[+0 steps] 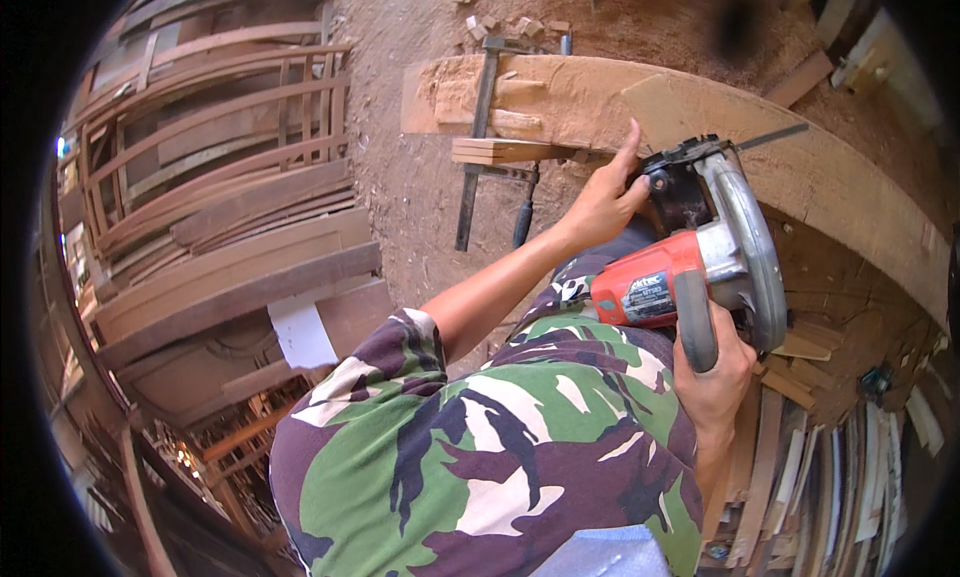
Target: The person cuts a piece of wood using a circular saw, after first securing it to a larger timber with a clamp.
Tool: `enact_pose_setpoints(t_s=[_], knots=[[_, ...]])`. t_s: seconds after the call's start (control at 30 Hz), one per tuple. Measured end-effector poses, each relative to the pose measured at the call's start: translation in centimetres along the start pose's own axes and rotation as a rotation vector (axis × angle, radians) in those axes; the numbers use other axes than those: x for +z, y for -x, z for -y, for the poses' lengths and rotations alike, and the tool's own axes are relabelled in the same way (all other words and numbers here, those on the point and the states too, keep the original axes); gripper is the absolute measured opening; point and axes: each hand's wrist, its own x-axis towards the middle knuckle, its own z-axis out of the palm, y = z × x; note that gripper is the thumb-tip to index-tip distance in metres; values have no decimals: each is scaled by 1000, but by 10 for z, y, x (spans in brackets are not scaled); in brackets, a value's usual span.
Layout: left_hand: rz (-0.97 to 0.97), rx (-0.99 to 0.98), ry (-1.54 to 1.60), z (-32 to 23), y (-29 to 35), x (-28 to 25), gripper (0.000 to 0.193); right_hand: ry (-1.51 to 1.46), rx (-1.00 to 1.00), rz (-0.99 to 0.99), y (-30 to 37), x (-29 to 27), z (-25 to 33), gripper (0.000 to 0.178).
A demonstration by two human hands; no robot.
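Note:
A red and grey circular saw (655,265) is held close to my body, over the near side of the workbench. My right hand (722,382) is closed around its dark rear handle. At the front of the saw, my left hand (610,195) grips the dark base part, thumb stretched upward and some fingers hidden behind it. The saw's rounded metal blade guard (768,267) faces right; the blade is not plainly visible. Just beyond the saw lies a long, dusty wooden plank (580,102), with a flat triangular wood piece (665,112) on it.
A bar clamp (484,92) grips the plank's left end, with stacked wood strips (500,151) beside it. Wooden frames and panels (220,167) fill the left side. Cut strips (840,487) lie at lower right. Offcuts (530,25) and sawdust lie on the ground beyond.

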Motion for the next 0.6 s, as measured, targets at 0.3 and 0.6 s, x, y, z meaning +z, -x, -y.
enact_pose_setpoints(t_s=[0.3,0.6], knots=[[-405,-116,94,-1,33,18,81,-43,-165,367,-62,-45,-28,48],[-601,-116,254,9,53,36,83,-13,-262,487,-80,-47,-30,46]])
